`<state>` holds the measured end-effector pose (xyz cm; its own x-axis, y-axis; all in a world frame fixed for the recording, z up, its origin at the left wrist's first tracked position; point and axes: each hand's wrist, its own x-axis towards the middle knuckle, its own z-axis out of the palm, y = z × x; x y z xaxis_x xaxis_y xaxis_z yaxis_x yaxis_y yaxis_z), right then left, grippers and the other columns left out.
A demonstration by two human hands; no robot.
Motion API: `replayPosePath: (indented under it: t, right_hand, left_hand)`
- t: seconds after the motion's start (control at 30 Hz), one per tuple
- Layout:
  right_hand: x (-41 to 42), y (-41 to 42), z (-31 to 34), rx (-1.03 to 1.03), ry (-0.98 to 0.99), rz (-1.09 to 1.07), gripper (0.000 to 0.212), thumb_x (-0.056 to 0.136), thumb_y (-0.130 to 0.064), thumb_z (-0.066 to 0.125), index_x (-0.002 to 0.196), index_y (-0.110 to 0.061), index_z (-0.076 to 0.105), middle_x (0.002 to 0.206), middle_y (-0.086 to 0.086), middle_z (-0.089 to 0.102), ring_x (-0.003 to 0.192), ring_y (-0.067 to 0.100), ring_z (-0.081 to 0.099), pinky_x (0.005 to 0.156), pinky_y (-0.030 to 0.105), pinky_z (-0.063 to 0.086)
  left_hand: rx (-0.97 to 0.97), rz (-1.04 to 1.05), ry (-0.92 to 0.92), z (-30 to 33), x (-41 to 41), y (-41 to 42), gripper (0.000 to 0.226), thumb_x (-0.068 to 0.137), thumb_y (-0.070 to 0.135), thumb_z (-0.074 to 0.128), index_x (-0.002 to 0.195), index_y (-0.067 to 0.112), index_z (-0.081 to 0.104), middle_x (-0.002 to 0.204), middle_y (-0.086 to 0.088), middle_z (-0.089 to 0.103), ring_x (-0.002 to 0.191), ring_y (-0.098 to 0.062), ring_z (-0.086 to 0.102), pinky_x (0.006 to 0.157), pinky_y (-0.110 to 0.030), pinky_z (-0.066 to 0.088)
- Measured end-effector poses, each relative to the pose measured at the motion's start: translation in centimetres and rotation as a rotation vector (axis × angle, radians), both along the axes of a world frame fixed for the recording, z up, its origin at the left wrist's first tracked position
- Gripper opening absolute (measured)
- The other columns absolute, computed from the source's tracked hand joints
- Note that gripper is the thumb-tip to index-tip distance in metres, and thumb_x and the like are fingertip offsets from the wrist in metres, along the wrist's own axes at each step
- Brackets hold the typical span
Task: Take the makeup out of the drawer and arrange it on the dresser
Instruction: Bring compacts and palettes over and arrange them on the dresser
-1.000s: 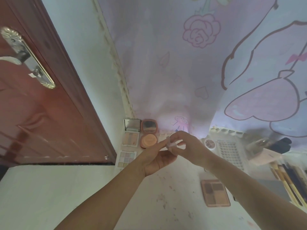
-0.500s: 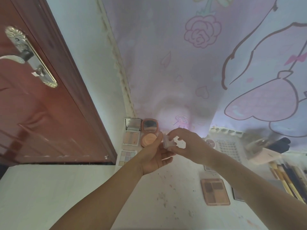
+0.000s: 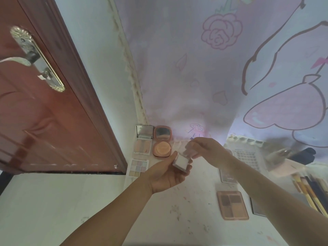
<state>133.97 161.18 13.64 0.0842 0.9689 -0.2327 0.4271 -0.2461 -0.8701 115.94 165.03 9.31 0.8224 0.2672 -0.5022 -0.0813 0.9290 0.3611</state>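
Lid (image 3: pixel 190 151) now lifted off compact (image 3: pixel 181 162): L grip (image 3: pixel 167 174) holds base, R grip (image 3: pixel 210 150) pinches lid; 4 palettes on dresser (image 3: pixel 186 219).

A small square clear compact (image 3: pixel 181 161) with a white pan is held above the tabletop (image 3: pixel 177 219), its clear lid (image 3: pixel 191 151) lifted off. At the tabletop's far left corner, a mirrored palette (image 3: pixel 143 142) and round peach compact (image 3: pixel 162 143) are stood open; a pastel palette (image 3: pixel 138 167) is laid nearer, a brown palette (image 3: pixel 232 205) toward the right.

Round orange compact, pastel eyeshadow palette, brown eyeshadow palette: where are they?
Round orange compact (image 3: pixel 162 148), head view, on its powder pan.
Pastel eyeshadow palette (image 3: pixel 138 167), head view, centre pans.
Brown eyeshadow palette (image 3: pixel 232 205), head view, centre pans.
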Motion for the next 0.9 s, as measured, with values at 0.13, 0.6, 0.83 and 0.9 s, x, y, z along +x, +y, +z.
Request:
replayPosePath:
  t: [0.13,0.6,0.83,0.9]
  right_hand:
    - [0.4,0.4,-2.7,-0.129,0.133,-0.110,0.015,0.091,0.000,0.054,0.088,-0.009,0.065,0.074,-0.002,0.070,0.065,0.010,0.065,0.061,0.020,0.051]
    - [2.2,8.8,-9.5,-0.297,-0.028,-0.216,0.014,0.090,-0.003,0.048,0.087,-0.013,0.058,0.073,-0.004,0.058,0.060,0.009,0.055,0.051,0.017,0.038]
    - [2.3,10.1,-11.9,-0.293,-0.040,-0.216,0.018,0.091,-0.001,0.047,0.094,-0.013,0.059,0.069,-0.003,0.058,0.055,0.011,0.053,0.046,0.016,0.038]
    - [2.3,10.0,-12.1,-0.287,-0.034,-0.211,0.016,0.092,-0.003,0.047,0.095,-0.015,0.058,0.071,-0.002,0.058,0.055,0.010,0.053,0.046,0.017,0.038]
  left_hand:
    - [-0.160,0.097,0.055,-1.7,0.4,-0.2,0.044,0.091,0.037,0.051,0.114,0.001,0.060,0.097,-0.018,0.063,0.083,-0.024,0.062,0.058,-0.027,0.055]
    - [-0.382,0.636,0.423,-5.2,6.2,3.4,0.026,0.093,-0.011,0.029,0.077,-0.003,0.048,0.076,-0.019,0.049,0.067,-0.029,0.049,0.072,-0.036,0.048]
    - [-0.343,0.619,0.454,-5.8,6.6,3.7,0.026,0.089,-0.009,0.030,0.074,0.003,0.047,0.075,-0.014,0.048,0.068,-0.025,0.048,0.082,-0.036,0.044]
    - [-0.335,0.617,0.449,-5.9,6.6,3.7,0.026,0.088,-0.008,0.030,0.072,0.004,0.047,0.073,-0.013,0.046,0.066,-0.024,0.046,0.075,-0.035,0.044]
